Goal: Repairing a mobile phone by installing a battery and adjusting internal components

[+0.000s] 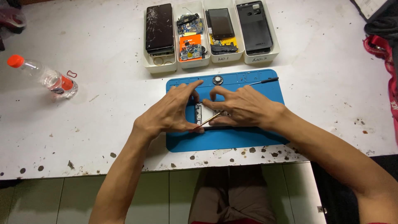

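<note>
A: Status on the hands?

B: Both over the blue work mat (248,141), which sits at the near edge of the white tabletop (103,124). Between them lies an opened phone (203,114), mid-mat, mostly covered.

A: Left hand?

B: Left hand (174,112) arches over the phone's left side, fingers curved and slightly spread, index tip down near the phone's top edge, thumb at its lower edge. Looks like it steadies the phone; can't tell how firmly.

A: Right?

B: Right hand (244,108) lies on the phone's right side, fingers close together and pointing left. It holds a thin brass-coloured tool (206,120) whose tip points toward the left thumb. Grip point is hidden under the fingers.

A: Rest of the mat?

B: Small round metal part (218,80) near the mat's far edge, a black-handled screwdriver (264,81) toward its far right corner.

A: Beyond it?

B: Four white trays (211,58) in a row at the far edge of the tabletop: a cracked-screen phone (159,28), circuit boards (190,39), another phone body (220,24), a dark back cover (254,27). A clear bottle with orange cap (45,76) lies on its side toward the left edge.
</note>
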